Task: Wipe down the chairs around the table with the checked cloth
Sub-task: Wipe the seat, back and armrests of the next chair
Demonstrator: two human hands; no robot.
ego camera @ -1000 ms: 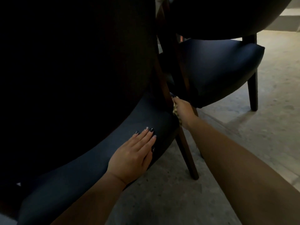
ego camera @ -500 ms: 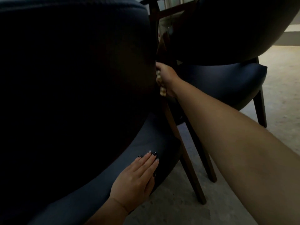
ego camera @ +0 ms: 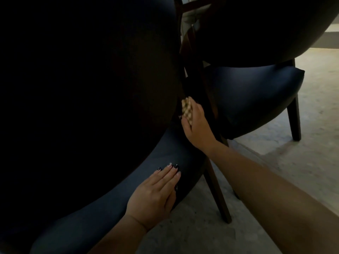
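A dark blue padded chair (ego camera: pixel 102 208) fills the left of the view, its rounded back almost black in shadow. My left hand (ego camera: pixel 156 195) lies flat on the edge of its seat, fingers together. My right hand (ego camera: pixel 197 125) grips the beige checked cloth (ego camera: pixel 187 110) and presses it against the dark wooden rear post of this chair, where the back meets the seat. A second blue chair (ego camera: pixel 256 96) stands just behind, to the right, very close to the first.
The near chair's wooden leg (ego camera: pixel 218 195) slants down to the grey concrete floor (ego camera: pixel 302 153). The second chair's leg (ego camera: pixel 294 118) stands at the right. A strip of table frame and pale wall shows between the chair backs at the top.
My right hand has slid the cloth down the chair post from its higher spot half a second ago. One second ago it was low, so it went up and came back. My left hand stays put.
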